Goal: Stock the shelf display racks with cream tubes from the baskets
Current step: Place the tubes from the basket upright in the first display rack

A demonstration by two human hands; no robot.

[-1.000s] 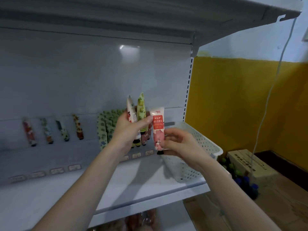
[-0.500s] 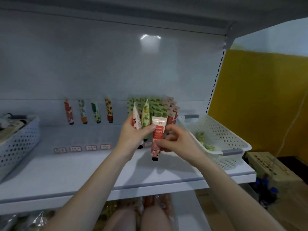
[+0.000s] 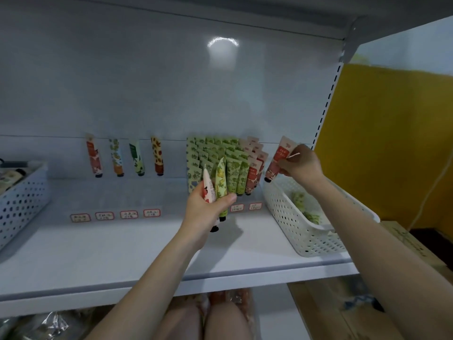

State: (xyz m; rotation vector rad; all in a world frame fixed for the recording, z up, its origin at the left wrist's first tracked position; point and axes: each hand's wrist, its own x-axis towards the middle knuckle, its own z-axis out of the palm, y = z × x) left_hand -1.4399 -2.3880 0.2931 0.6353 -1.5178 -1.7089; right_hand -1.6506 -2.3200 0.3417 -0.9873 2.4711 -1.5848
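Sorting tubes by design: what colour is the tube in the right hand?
Pink and red with a black cap, the tube in the right hand; head view.

At right of your frame, a mustard-yellow painted wall (image 3: pixel 382 143); below it, lower right, a brown cardboard box (image 3: pixel 411 244). Along the bottom left, clear crinkled plastic packets (image 3: pixel 46 326).

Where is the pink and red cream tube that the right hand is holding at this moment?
In the head view the pink tube is right of centre, held tilted in the right hand above the white basket's far end, just right of the packed pink row.
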